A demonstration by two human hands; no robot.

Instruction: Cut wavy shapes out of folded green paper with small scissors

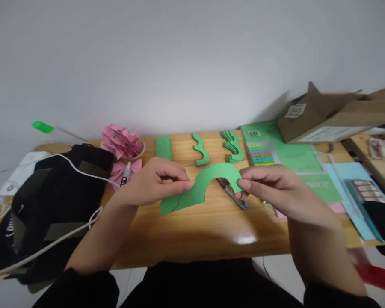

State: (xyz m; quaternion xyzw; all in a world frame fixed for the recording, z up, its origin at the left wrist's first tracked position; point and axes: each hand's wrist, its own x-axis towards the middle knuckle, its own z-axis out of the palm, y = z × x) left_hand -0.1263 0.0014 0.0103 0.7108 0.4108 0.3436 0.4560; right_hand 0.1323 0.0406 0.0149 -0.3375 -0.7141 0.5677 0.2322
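Note:
A green paper piece [211,173], partly cut into a curved arch, spans my two hands above the table. A dark pencil-like line runs over its lower left part. My left hand [160,182] pinches the paper's left side between thumb and fingers. At the arch's right end, my right hand [269,184] grips the paper with thumb and forefinger. Scissors with grey-blue handles [239,201] show just below the arch by my right fingers; whether they touch the hand I cannot tell. Behind stand a wavy green cutout [200,149] and a stack of similar green cutouts [232,147].
A folded green paper strip [163,147] lies at the back. Pink paper flowers [120,141], a marker [126,173] and a black bag [67,192] with white cables occupy the left. Rightward are a green paper pack [295,158], a cardboard box [333,113] and blue sheets [346,184].

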